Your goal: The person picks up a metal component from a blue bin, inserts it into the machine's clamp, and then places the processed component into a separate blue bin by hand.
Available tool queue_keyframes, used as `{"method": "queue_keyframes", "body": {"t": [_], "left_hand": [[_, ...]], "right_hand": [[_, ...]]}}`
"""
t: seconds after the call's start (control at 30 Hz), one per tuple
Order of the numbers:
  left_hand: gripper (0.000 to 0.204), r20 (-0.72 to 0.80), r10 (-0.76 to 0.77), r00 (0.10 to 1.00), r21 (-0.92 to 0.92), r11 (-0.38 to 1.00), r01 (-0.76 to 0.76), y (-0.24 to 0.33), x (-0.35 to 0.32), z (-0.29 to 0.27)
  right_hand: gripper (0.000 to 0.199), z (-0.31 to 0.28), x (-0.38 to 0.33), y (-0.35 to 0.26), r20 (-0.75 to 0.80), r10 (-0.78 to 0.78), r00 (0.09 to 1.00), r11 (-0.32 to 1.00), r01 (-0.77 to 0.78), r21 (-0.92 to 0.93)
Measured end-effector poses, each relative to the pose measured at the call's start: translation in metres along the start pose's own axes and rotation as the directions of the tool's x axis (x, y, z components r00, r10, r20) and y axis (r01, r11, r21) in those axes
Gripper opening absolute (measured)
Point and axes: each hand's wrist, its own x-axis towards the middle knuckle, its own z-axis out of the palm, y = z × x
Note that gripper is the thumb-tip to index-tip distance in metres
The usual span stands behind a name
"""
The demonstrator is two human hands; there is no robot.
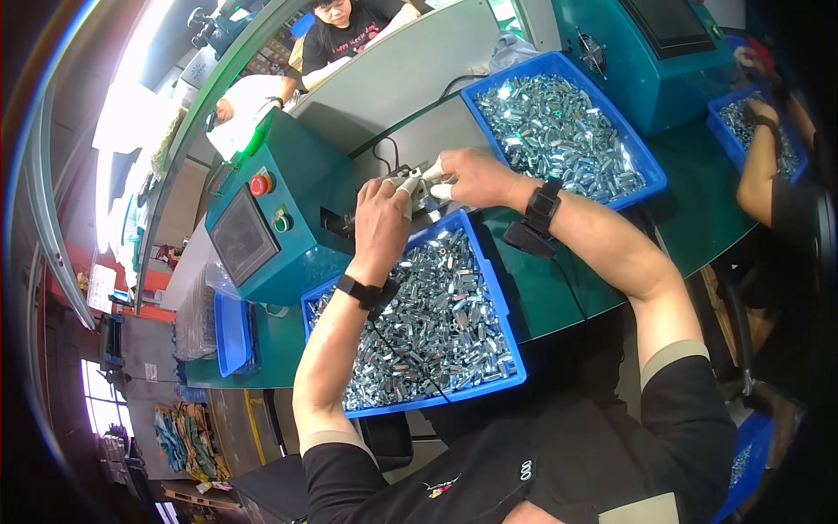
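Observation:
White covers sit on several fingertips of both my hands, which meet at a small metal fixture (421,194) beside the teal machine (301,162). My left hand (381,218) has its fingers bent together at the fixture's left side. From the right, my right hand (478,178) reaches in with thumb and forefinger close together. Whatever lies between the fingertips is too small and covered to name. Below my hands stands a blue bin (499,314) heaped with small shiny metal pieces (423,327), and my left forearm crosses over its left part.
Beyond my right hand, another blue bin (653,175) holds similar pieces (559,131). The machine carries a red button (260,182) and a dark screen (243,236). A blue tray (232,336) lies left. A co-worker's hand (763,111) is over a bin at right; another person sits behind the partition (406,65).

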Motion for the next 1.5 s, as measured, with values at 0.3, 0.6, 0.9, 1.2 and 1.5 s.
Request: {"method": "queue_keyframes", "body": {"t": [0.3,0.6,0.9,1.2,1.5], "left_hand": [[0.032,0.086,-0.153,0.985,-0.16,0.973,0.165,0.035,-0.071,-0.075],[0.023,0.124,-0.353,0.928,-0.193,0.908,0.371,0.048,-0.138,-0.121],[0.019,0.11,-0.444,0.889,-0.178,0.872,0.457,0.044,-0.163,-0.129],[0.021,0.149,-0.468,0.871,-0.192,0.85,0.49,0.042,-0.159,-0.121],[0.021,0.156,-0.47,0.869,-0.211,0.844,0.494,0.042,-0.159,-0.12]], "right_hand": [[0.032,0.013,0.014,0.019,0.096,-0.067,0.993,0.98,0.047,0.195],[0.033,0.006,0.037,-0.007,0.396,0.144,0.907,0.91,-0.278,0.307],[0.033,0.013,0.029,-0.02,0.306,0.066,0.95,0.9,-0.189,0.393],[0.033,0.013,0.028,-0.009,0.33,0.079,0.941,0.898,-0.21,0.386],[0.034,0.02,0.03,-0.006,0.289,0.024,0.957,0.933,-0.126,0.337]]}}
